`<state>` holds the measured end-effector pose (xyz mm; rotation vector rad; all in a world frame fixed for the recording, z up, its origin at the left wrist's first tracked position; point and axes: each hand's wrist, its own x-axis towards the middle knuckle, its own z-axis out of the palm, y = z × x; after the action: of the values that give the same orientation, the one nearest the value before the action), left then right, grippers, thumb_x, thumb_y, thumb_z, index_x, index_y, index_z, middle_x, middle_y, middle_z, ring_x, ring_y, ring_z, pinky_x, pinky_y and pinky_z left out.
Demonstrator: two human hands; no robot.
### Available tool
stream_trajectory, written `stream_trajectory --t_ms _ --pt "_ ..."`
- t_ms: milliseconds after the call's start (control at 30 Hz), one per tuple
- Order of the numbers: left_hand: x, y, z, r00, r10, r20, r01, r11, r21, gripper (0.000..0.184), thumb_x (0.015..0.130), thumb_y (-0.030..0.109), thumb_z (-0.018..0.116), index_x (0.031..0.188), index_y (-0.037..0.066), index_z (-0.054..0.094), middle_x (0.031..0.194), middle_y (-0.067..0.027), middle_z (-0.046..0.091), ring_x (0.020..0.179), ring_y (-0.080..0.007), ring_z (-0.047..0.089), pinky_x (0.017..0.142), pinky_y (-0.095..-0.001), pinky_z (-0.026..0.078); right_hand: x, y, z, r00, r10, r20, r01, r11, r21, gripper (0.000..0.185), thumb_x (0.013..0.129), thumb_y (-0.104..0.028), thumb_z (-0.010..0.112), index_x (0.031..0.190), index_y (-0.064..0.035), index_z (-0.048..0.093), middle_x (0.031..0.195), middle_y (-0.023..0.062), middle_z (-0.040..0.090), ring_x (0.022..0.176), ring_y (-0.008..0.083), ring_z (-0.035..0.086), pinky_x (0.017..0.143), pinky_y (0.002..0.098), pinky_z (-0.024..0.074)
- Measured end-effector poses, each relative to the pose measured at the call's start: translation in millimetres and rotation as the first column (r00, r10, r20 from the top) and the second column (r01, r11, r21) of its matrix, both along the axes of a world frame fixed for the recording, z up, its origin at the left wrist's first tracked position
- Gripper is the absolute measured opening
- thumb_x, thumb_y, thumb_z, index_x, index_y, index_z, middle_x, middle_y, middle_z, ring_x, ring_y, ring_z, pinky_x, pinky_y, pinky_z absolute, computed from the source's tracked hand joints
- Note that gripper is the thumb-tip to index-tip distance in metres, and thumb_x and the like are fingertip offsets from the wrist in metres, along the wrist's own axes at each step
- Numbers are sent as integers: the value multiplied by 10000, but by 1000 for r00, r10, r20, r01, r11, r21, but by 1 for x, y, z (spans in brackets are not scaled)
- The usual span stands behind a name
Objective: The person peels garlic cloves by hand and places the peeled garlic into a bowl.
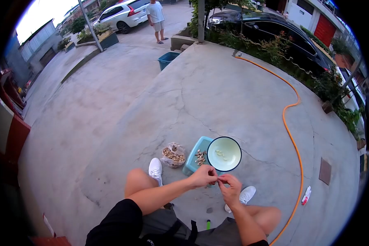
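Two bare hands meet above the near edge of a tub (190,168), the left hand (205,176) coming in from one side and the right hand (231,186) from the other, tips together. The fingers of both are bent and bunched close, thumbs toward forefingers; whether they are fully closed, and on what, I cannot tell, as anything between the tips is too small to make out. Just beyond the fingers is a round bowl (232,159) with a dark rim, overlapping the tub's right side in view; whether it rests on the tub is unclear. A few pale pieces (219,153) lie in the bowl, near its middle and apart from the fingers. Brown pieces (200,157) lie in the tub, beyond the left hand and left of the bowl, also clear of the fingers. Farther left, well apart from both hands, a clear bag (173,156) stands on the ground (151,110), its top open, full of more small brown pieces. White shoes (155,170) flank the tub, one on either side. An orange hose (293,139) curves over the concrete at right. Far ahead, a person (155,17) in a white shirt stands near a white car (123,16) and a blue bin (168,60).
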<state>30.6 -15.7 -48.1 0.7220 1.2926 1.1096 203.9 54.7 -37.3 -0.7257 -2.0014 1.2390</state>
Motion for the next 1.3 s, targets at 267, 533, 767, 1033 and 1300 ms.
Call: stream_trajectory --t_ms 267,533,767,1033,1300 --pt "2 0 0 998 35 -51 -34 999 20 101 848 46 679 808 11 593 745 -39 632 672 -108 626 619 -250 515 -1 1 3 1000 13 -18 -14 998 -56 149 768 84 743 903 28 713 930 114 697 779 161 700 706 255 572" --pt "9 1 -2 995 51 -89 -47 998 45 99 832 33 672 807 18 578 733 -22 620 658 -92 600 600 -245 487 2 -3 -4 999 -30 -41 23 988 -153 132 793 69 725 911 27 682 954 121 687 797 175 696 709 271 563" --pt "8 3 -3 999 49 25 -50 997 62 88 839 50 657 806 31 578 734 -2 594 658 -76 563 600 -230 459 5 1 -15 995 5 -104 -39 946 -321 156 817 78 710 959 29 669 969 93 692 848 154 692 776 271 571" --pt "6 3 6 994 22 106 -29 997 68 54 865 86 651 851 45 618 772 -6 630 672 -73 562 601 -220 451 5 4 0 988 -43 -151 -65 762 -644 127 885 11 697 1006 33 669 924 58 701 841 114 666 774 250 539" --pt "5 0 14 983 31 180 -41 998 49 71 909 94 652 880 45 609 834 -31 668 710 -89 600 628 -225 453 0 8 15 942 -90 -323 -190 652 -734 136 901 26 675 1032 56 657 928 89 701 843 162 684 782 278 563"
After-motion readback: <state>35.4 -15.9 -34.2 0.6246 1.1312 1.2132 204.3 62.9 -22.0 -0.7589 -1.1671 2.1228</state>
